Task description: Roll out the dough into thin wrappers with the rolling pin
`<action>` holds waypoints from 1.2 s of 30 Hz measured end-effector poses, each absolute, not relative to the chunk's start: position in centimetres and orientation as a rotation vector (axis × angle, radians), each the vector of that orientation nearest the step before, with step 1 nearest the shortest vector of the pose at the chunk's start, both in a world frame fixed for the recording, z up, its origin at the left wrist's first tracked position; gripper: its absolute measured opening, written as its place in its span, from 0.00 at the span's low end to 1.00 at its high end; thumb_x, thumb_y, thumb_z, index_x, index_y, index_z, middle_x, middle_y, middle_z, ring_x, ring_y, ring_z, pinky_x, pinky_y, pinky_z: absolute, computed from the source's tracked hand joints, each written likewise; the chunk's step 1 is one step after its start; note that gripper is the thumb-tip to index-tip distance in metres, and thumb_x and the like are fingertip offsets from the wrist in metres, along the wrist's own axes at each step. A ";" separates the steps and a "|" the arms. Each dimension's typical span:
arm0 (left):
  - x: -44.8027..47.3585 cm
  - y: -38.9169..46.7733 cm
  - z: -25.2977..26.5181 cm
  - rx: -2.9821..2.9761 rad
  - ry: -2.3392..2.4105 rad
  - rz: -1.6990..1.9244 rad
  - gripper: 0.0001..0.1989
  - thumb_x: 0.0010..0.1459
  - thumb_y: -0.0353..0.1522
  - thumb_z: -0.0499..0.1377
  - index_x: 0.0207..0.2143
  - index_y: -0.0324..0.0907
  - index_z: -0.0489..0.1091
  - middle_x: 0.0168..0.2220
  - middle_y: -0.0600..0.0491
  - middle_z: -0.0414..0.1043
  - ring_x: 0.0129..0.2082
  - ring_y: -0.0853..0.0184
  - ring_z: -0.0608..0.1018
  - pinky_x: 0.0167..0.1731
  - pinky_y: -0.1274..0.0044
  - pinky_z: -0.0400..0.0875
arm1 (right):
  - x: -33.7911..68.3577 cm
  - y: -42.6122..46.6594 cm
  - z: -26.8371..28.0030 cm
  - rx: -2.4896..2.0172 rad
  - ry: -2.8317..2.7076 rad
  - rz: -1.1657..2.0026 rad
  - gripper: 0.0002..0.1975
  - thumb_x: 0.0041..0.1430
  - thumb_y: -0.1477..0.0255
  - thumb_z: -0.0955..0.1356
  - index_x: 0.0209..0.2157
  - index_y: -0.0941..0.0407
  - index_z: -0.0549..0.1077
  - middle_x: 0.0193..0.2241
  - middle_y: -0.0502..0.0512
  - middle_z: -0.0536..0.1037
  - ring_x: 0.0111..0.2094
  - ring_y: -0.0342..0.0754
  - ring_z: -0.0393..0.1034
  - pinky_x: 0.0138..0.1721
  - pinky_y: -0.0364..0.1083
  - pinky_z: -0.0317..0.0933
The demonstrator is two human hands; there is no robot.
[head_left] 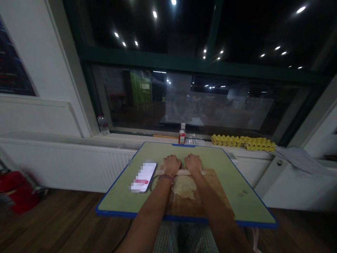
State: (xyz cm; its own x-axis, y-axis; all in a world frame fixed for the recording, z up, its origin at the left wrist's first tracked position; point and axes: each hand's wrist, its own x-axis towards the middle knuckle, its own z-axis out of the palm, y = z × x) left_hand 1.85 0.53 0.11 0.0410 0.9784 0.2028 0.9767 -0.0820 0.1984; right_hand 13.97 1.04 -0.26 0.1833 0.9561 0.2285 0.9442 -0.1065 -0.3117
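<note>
A pale rolling pin (183, 172) lies crosswise over a wooden board (219, 191). My left hand (171, 165) rests on the pin's left part, palm down with the fingers bent forward over it. On the right part, my right hand (193, 163) sits in the same way, a short gap from the left. A flat, uneven sheet of dough (184, 187) spreads on the board between my forearms, on the near side of the pin. My fingertips are partly hidden. To the left of my left hand lies a phone (144, 177) with a lit screen.
The small green table (237, 186) has a blue rim. Behind it, the windowsill holds a bottle with a red label (182, 134), a yellow egg tray (242, 142) and a clear bottle (103, 124). A white radiator (71, 163) runs below the window; a red container (19, 193) stands at left.
</note>
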 end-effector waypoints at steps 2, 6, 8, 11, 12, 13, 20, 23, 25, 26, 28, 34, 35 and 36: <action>1.8 0.8 0.0 2.269 2.122 0.449 0.20 0.62 0.39 0.48 0.45 0.38 0.74 0.49 0.42 0.76 0.51 0.56 0.74 0.50 0.68 0.63 | 14.0 1.1 -0.3 -2.081 -1.791 0.051 0.19 0.63 0.65 0.60 0.47 0.58 0.75 0.46 0.63 0.78 0.52 0.57 0.66 0.47 0.49 0.58; 1.9 1.0 0.1 2.277 2.112 0.445 0.19 0.61 0.38 0.50 0.44 0.37 0.75 0.48 0.42 0.76 0.50 0.55 0.74 0.50 0.67 0.64 | 14.1 1.2 -0.3 -2.080 -1.796 0.064 0.19 0.63 0.65 0.60 0.47 0.59 0.75 0.46 0.62 0.79 0.52 0.57 0.66 0.46 0.48 0.59; 1.9 1.1 0.2 2.273 2.117 0.444 0.19 0.61 0.38 0.50 0.44 0.38 0.75 0.47 0.42 0.76 0.50 0.56 0.74 0.50 0.67 0.64 | 14.1 1.2 -0.2 -2.071 -1.790 0.064 0.18 0.63 0.66 0.60 0.46 0.59 0.76 0.45 0.62 0.79 0.52 0.56 0.66 0.46 0.48 0.59; 2.0 1.2 0.2 2.269 2.131 0.431 0.19 0.61 0.37 0.50 0.44 0.39 0.75 0.47 0.42 0.76 0.51 0.56 0.74 0.50 0.68 0.64 | 14.1 1.3 -0.2 -2.065 -1.784 0.065 0.18 0.63 0.66 0.60 0.46 0.59 0.76 0.45 0.61 0.79 0.52 0.56 0.66 0.46 0.48 0.58; 2.0 1.2 0.2 2.271 2.132 0.426 0.19 0.61 0.37 0.50 0.44 0.39 0.75 0.47 0.43 0.76 0.51 0.56 0.74 0.50 0.68 0.64 | 14.1 1.4 -0.2 -2.066 -1.786 0.066 0.18 0.63 0.66 0.60 0.46 0.59 0.76 0.45 0.61 0.79 0.52 0.56 0.66 0.46 0.48 0.58; 2.0 1.3 0.2 2.276 2.131 0.422 0.19 0.61 0.37 0.50 0.44 0.39 0.75 0.48 0.43 0.76 0.51 0.56 0.74 0.50 0.68 0.64 | 14.1 1.5 -0.2 -2.064 -1.789 0.066 0.18 0.63 0.66 0.60 0.45 0.59 0.76 0.44 0.61 0.79 0.52 0.56 0.66 0.46 0.47 0.58; 1.9 1.7 0.1 2.305 2.126 0.420 0.19 0.61 0.36 0.49 0.44 0.38 0.76 0.46 0.41 0.76 0.50 0.55 0.75 0.49 0.68 0.64 | 14.2 2.1 -0.5 -2.054 -1.782 0.054 0.18 0.63 0.67 0.60 0.44 0.58 0.77 0.43 0.60 0.80 0.51 0.55 0.67 0.46 0.47 0.58; 1.9 1.7 0.1 2.308 2.125 0.429 0.19 0.61 0.36 0.49 0.44 0.38 0.76 0.46 0.41 0.76 0.50 0.55 0.75 0.49 0.68 0.64 | 14.3 2.1 -0.6 -2.058 -1.786 0.054 0.18 0.63 0.67 0.60 0.44 0.58 0.78 0.43 0.60 0.80 0.51 0.55 0.67 0.45 0.46 0.58; 1.9 1.6 0.1 2.306 2.123 0.432 0.19 0.61 0.36 0.49 0.43 0.38 0.76 0.47 0.42 0.76 0.50 0.56 0.75 0.49 0.68 0.64 | 14.3 2.0 -0.5 -2.056 -1.788 0.050 0.18 0.63 0.66 0.60 0.44 0.57 0.78 0.43 0.60 0.80 0.51 0.55 0.67 0.45 0.46 0.58; 1.9 1.6 0.2 2.306 2.119 0.434 0.19 0.61 0.36 0.49 0.43 0.38 0.76 0.47 0.42 0.76 0.50 0.56 0.75 0.49 0.68 0.64 | 14.2 2.0 -0.5 -2.056 -1.792 0.043 0.18 0.64 0.66 0.60 0.44 0.57 0.78 0.43 0.60 0.80 0.50 0.55 0.67 0.45 0.46 0.58; 1.8 1.5 0.2 2.305 2.110 0.439 0.19 0.61 0.36 0.49 0.43 0.38 0.76 0.47 0.42 0.76 0.49 0.56 0.75 0.49 0.68 0.64 | 14.2 1.8 -0.4 -2.059 -1.805 0.026 0.19 0.64 0.67 0.59 0.44 0.57 0.78 0.43 0.60 0.80 0.49 0.54 0.68 0.45 0.46 0.59; 1.9 0.7 0.2 2.273 2.114 0.419 0.19 0.61 0.36 0.49 0.43 0.39 0.75 0.48 0.41 0.74 0.51 0.56 0.74 0.50 0.68 0.63 | 13.9 1.1 -0.3 -2.098 -1.844 0.030 0.20 0.64 0.67 0.58 0.45 0.57 0.78 0.43 0.62 0.80 0.49 0.55 0.68 0.44 0.47 0.59; 1.9 0.5 0.2 2.266 2.119 0.417 0.19 0.61 0.36 0.49 0.44 0.38 0.75 0.49 0.41 0.74 0.52 0.55 0.73 0.50 0.68 0.63 | 13.9 1.0 -0.3 -2.108 -1.854 0.043 0.19 0.63 0.67 0.59 0.44 0.57 0.78 0.43 0.62 0.80 0.50 0.55 0.68 0.45 0.48 0.59; 1.9 0.4 0.2 2.259 2.126 0.417 0.19 0.61 0.37 0.49 0.45 0.38 0.74 0.50 0.41 0.74 0.53 0.55 0.72 0.51 0.67 0.63 | 13.8 0.9 -0.4 -2.116 -1.861 0.052 0.19 0.63 0.66 0.59 0.44 0.58 0.78 0.44 0.63 0.79 0.50 0.56 0.68 0.45 0.48 0.59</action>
